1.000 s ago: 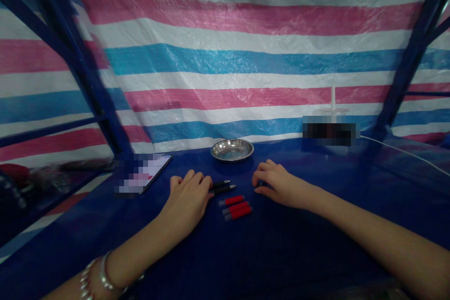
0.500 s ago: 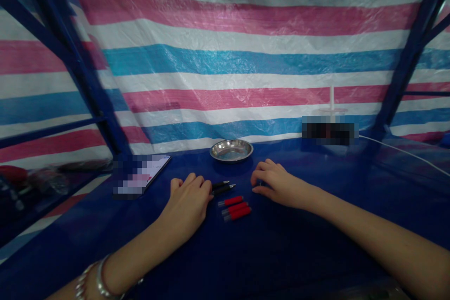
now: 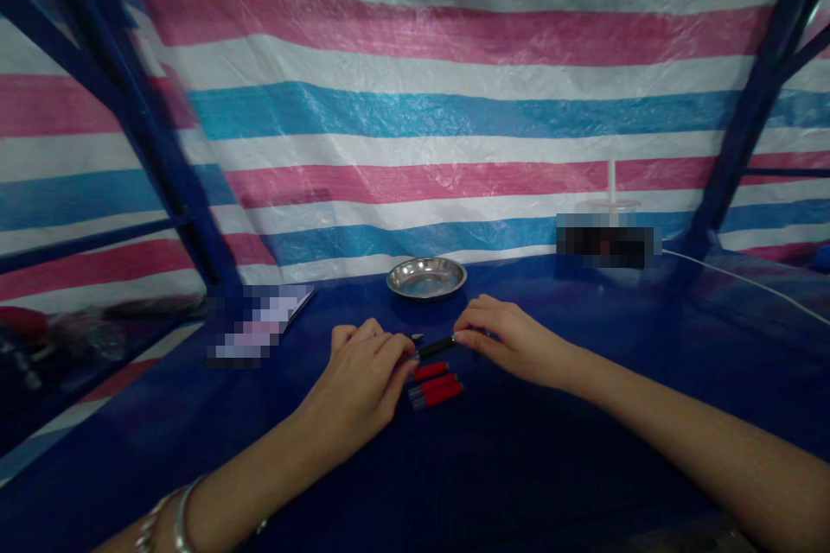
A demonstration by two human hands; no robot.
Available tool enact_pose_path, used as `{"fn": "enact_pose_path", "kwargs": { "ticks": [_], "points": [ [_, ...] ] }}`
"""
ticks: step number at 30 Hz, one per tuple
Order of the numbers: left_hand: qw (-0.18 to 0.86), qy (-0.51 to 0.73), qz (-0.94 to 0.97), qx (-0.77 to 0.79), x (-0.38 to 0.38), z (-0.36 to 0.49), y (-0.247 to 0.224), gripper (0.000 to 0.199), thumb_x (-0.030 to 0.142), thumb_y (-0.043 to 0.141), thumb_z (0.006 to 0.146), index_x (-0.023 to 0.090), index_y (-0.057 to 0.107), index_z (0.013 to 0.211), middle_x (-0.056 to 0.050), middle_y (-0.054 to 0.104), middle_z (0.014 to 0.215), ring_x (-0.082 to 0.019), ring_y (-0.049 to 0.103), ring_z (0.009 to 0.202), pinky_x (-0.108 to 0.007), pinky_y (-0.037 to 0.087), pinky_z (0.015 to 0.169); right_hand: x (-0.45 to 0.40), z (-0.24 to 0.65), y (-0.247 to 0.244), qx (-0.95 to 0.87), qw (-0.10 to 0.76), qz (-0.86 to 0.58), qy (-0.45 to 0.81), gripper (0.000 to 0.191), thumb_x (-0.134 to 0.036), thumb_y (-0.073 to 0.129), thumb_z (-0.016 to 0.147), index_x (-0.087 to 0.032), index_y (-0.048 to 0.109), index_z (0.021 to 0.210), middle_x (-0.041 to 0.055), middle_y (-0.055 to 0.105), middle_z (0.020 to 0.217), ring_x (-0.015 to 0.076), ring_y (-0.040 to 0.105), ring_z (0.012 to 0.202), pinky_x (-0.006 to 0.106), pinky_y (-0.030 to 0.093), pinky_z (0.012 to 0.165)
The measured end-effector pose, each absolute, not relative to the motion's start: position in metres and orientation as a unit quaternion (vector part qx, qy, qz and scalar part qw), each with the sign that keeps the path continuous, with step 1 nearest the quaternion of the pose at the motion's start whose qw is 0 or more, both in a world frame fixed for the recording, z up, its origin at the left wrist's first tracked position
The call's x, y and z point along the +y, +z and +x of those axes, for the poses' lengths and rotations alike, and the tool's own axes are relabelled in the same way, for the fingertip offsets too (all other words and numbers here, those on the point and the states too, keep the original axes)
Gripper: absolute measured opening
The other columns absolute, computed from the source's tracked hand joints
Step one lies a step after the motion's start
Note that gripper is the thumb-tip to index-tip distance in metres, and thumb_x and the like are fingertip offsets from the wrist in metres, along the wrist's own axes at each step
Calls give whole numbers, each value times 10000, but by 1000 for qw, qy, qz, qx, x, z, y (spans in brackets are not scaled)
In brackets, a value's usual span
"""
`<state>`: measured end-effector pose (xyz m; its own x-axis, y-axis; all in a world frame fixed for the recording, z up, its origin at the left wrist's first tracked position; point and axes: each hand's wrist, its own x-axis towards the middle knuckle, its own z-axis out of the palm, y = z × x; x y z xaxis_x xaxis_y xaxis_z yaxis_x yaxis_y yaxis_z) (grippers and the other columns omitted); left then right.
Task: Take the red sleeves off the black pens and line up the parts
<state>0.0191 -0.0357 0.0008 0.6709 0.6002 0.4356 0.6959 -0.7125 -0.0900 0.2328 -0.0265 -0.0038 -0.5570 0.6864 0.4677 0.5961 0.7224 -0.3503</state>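
A black pen (image 3: 437, 348) is held between my two hands, above the red pieces. My left hand (image 3: 368, 367) pinches its left end, and my right hand (image 3: 512, 339) pinches its silvery tip at the right. Behind it the tip of another dark pen (image 3: 417, 337) shows, the rest hidden by my left hand. Three red pieces with clear ends lie side by side nearer to me, the closest being a red piece (image 3: 443, 396); my left fingers partly cover the farthest. A round metal dish (image 3: 426, 278) stands beyond my hands.
On the blue table (image 3: 519, 467), a phone-like device (image 3: 285, 324), partly pixelated, lies at the left. A blurred-out object (image 3: 609, 244) with a white straw (image 3: 611, 181) and a white cable (image 3: 745, 278) are at the right. A striped sheet (image 3: 454, 121) hangs behind.
My left hand has moved right, bringing one black pen with it. My right hand has shifted slightly left, and its fingers have closed on the pen's tip.
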Motion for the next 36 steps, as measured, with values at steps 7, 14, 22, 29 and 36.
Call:
{"fn": "enact_pose_path", "kwargs": {
  "ticks": [7,14,22,29,36],
  "points": [
    [123,-214,-906,-344,-35,19,0,106,151,408,834,168,510,856,-18,536,729,-198,467,731,-351,269,652,-28,232,-3,-884,291,-359,68,208,-260,406,841,-150,568,770,38,552,740,124,456,726,259,362,669],
    [121,-239,-904,-334,-36,19,1,112,160,395,842,160,506,851,-20,556,730,-194,477,716,-346,279,642,-29,231,-2,-887,273,-364,71,237,-268,406,842,-143,569,724,33,558,710,121,466,711,256,354,671],
    [110,-235,-905,-336,-37,19,0,111,154,385,847,159,496,855,-34,554,769,-193,476,722,-330,311,639,-31,230,0,-882,283,-369,82,243,-253,402,843,-142,576,716,32,569,714,120,483,714,250,365,675],
    [113,-233,-904,-341,-37,19,-1,112,153,395,846,157,504,875,-35,543,763,-194,471,714,-326,318,632,-30,230,-1,-876,295,-372,87,232,-248,409,838,-142,579,722,31,577,706,118,490,702,240,369,658],
    [118,-229,-906,-335,-37,19,0,86,196,446,840,154,517,863,-31,541,739,-204,469,720,-324,305,629,-31,231,0,-870,318,-363,102,239,-256,415,836,-137,575,703,24,576,666,112,494,680,226,370,639]
  ]
}}
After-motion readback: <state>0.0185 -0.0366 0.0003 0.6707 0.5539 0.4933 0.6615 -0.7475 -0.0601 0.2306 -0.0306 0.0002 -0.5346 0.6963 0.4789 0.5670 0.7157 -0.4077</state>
